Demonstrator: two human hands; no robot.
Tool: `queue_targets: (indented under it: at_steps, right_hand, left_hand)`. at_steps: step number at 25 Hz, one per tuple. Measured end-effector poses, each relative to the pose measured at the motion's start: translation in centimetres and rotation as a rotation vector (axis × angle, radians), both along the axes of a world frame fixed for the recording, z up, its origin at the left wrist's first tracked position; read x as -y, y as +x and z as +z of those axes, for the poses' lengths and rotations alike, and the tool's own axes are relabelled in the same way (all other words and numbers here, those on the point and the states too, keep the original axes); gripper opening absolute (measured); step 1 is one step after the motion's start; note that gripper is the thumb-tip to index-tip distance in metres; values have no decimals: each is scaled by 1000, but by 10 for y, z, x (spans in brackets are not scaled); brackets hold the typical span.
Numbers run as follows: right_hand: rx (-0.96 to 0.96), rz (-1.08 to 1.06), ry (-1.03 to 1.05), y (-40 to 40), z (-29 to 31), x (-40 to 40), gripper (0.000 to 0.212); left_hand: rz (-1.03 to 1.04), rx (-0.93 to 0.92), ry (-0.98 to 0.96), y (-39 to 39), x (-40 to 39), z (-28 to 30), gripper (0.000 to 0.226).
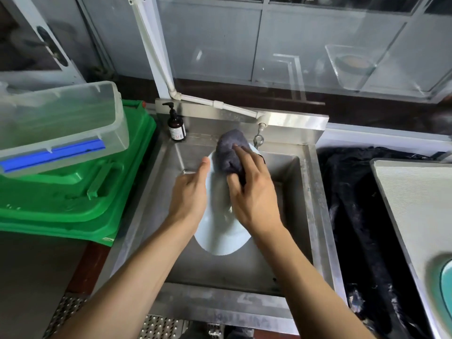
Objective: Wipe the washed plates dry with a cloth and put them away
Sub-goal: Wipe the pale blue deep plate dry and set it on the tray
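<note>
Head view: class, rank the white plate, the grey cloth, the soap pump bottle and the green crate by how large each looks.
1. Green crate
2. White plate, though it is partly hidden by hands
3. Grey cloth
4. Soap pump bottle, farther from the camera

Plate (221,231): middle hidden under both hands and grey cloth (230,152). Pump bottle (176,128): label print too small to read. Teal dish (446,285): cut by right edge. Green bin lid (61,196): left part out of frame.
</note>
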State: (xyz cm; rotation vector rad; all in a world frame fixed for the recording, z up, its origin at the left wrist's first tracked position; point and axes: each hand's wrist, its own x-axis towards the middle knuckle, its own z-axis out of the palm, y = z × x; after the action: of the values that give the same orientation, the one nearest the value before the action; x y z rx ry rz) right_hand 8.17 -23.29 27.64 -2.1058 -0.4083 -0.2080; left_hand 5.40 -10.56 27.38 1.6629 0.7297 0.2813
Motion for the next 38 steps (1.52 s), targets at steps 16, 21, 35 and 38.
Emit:
queue_targets:
  at_steps: [16, 21, 35, 38]
  right_hand:
    - [158, 144, -32, -101, -119, 28, 62]
    - [-360, -324, 539, -64, -89, 20, 26]
    - [137, 46, 131, -44, -52, 27, 48]
    - [-98, -219, 371, -36, -38, 12, 37]
  left_hand:
    - [170, 2, -420, 6, -31, 2, 48]
    - [119, 8, -419, -4, -29, 3, 52]
    - [181, -10, -269, -19, -13, 5, 55]
    - [149, -27, -286, -23, -7, 4, 41]
